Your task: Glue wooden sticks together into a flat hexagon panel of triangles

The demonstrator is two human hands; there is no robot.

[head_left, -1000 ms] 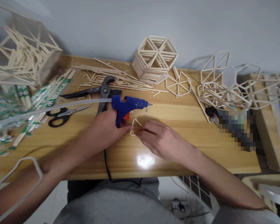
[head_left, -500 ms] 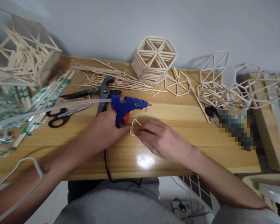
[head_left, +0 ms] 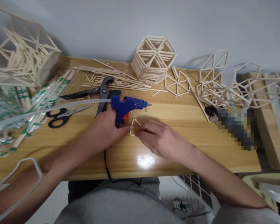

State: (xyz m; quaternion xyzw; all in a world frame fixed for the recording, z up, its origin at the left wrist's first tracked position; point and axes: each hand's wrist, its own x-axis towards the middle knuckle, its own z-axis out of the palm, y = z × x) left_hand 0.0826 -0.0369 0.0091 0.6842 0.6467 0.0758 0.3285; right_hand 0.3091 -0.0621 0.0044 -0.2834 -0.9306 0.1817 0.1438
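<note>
A blue hot glue gun [head_left: 128, 105] with an orange trigger lies in the grip of my left hand [head_left: 107, 126], its nozzle pointing right. A long translucent glue stick [head_left: 67, 107] runs out of its back to the left. My left thumb rests against a small frame of short wooden sticks [head_left: 131, 126]. From the other side, my right hand [head_left: 160, 137] closes its fingers on the frame's right part, which they hide. Behind the gun are pruning shears [head_left: 105, 91], and black-handled scissors [head_left: 63, 117] lie to the left.
Loose wooden sticks [head_left: 121, 81] and a stack of hexagonal stick frames [head_left: 154, 60] stand along the wall. More stick frames [head_left: 224, 93] sit at the right, a box of sticks [head_left: 25, 59] at the left. A black cord [head_left: 106, 168] hangs over the table's front edge [head_left: 163, 175].
</note>
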